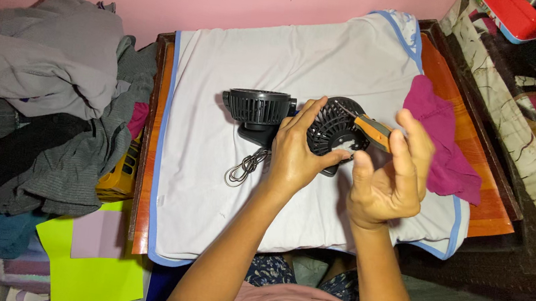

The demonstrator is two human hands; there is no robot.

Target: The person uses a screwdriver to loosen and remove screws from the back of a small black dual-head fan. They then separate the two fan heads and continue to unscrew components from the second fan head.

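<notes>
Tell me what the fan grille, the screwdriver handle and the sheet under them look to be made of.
Fan grille: most likely moulded black plastic, matte, with thin curved ribs.
Screwdriver handle: looks like orange hard plastic with dark, possibly rubbery grip sections; the shaft glints like metal.
Sheet: soft pale cloth with blue edging, slightly wrinkled, probably a knit or cotton.
</notes>
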